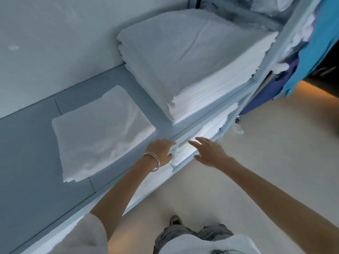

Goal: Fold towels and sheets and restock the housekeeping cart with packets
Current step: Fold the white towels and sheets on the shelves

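Two hands: both reach to the near edge of the grey shelf top [113, 85], toward the white linen on the lower shelf [201, 132].
Left hand [161, 150]: bangles [153, 160] on the wrist; fingers curl over the edge of the lower linen and seem to grip it, fingertips hidden.
Right hand [209, 153]: fingers spread and straight, hovering just beside the lower linen, holding nothing.
Folded sheet [99, 132]: single, flat, on the left of the shelf top.
Tall stack of folded sheets [190, 65]: right and farther along the shelf top, apart from the single sheet.
Cart frame [264, 70]: at the far right, with blue cloth [319, 44] hanging.
Floor [256, 162]: pale, at the right.
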